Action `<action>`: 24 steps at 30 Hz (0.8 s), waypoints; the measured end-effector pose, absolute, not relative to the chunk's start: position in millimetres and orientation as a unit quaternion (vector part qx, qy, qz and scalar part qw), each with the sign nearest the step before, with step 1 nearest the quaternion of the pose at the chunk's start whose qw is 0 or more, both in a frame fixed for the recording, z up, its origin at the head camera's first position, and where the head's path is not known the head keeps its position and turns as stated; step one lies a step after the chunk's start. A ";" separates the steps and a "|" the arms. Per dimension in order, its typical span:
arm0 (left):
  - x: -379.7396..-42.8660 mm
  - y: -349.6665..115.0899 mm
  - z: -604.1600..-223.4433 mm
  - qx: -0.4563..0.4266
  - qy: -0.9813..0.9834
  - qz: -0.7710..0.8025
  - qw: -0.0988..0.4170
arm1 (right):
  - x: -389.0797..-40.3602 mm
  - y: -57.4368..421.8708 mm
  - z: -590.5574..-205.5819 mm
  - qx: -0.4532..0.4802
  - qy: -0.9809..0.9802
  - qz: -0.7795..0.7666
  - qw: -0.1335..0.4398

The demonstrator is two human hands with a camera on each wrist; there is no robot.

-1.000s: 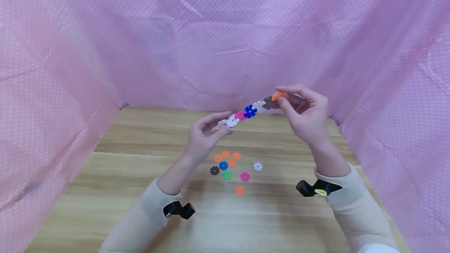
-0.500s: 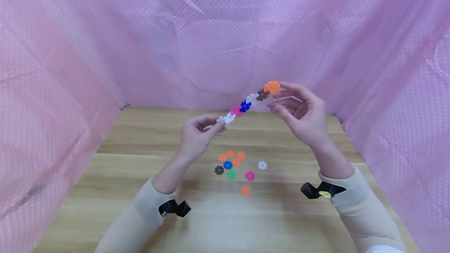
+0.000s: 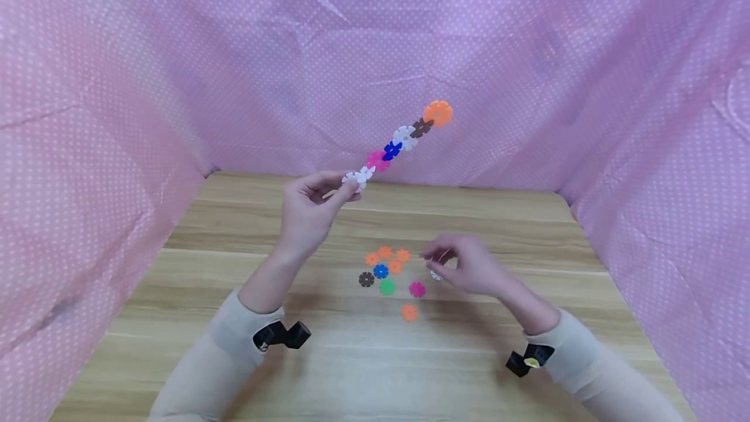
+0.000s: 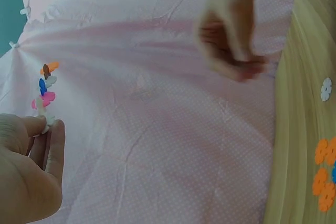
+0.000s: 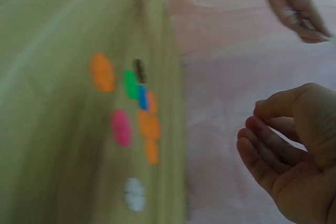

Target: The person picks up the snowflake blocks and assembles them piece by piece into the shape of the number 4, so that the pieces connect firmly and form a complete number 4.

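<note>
Holding up with the left hand [image 3: 305, 217], above the far part of the light wood-grained bench [image 3: 351, 357], a chain of seven notched, flower-shaped plastic discs [image 3: 392, 150], with thumb and fingers pinched on the lowest white disc [image 3: 359, 179]. Coloured, from the pinch upward to the right, white, white, pink, dark blue, white, brown and orange. Reaching low over the bench with the right hand [image 3: 469, 266], with fingers loosely curved and nothing between them. Compared with half a second ago, lowered on the right from beside the orange end, and raised on the left with the chain tilted more steeply. Scattered between the arms, a cluster of four orange discs [image 3: 384, 253], then a blue disc [image 3: 381, 271], a dark brown disc [image 3: 366, 279], a green disc [image 3: 387, 287], a pink disc [image 3: 417, 289] and, nearest the person, a lone orange disc [image 3: 409, 312]. Partly covered by the right hand in the head view, a loose white disc [image 3: 436, 275], shown whole but blurred in the right wrist view, apart from the fingers. Hung behind and on both sides, creased pink, white-dotted sheeting [image 3: 375, 51].
</note>
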State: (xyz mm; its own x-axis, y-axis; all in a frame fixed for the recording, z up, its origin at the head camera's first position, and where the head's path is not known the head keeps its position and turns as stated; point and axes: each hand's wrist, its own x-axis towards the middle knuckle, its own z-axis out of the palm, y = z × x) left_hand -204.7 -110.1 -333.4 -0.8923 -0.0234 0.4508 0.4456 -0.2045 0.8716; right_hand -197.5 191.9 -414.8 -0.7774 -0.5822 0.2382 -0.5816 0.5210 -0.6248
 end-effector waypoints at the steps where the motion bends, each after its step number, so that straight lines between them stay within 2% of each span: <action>1: -204.0 -110.8 -332.4 -0.176 -0.609 -0.757 0.159 | -195.8 190.1 -422.4 -0.338 0.879 -0.336 0.014; 6: -199.3 -112.3 -329.4 -0.184 -0.604 -0.757 0.169 | -185.5 180.3 -453.9 -0.336 0.906 -0.246 0.072; 11: -195.7 -112.1 -327.9 -0.182 -0.602 -0.760 0.166 | -180.2 175.2 -470.2 -0.348 0.911 -0.206 0.076; 16: -192.9 -110.8 -326.4 -0.179 -0.606 -0.759 0.159 | -180.0 172.2 -473.6 -0.337 0.917 -0.201 0.068; 24: -188.9 -104.6 -324.8 -0.183 -0.603 -0.761 0.151 | -185.5 175.1 -463.1 -0.297 0.909 -0.275 0.096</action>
State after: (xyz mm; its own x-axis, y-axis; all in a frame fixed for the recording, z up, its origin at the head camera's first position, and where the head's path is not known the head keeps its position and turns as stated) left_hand -188.9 -104.6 -324.8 -0.8876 -0.0082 0.4606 0.4503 -0.2266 0.8637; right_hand -185.5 175.1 -463.1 -0.8049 -0.5932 -0.0116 -0.4874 0.6723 -0.5572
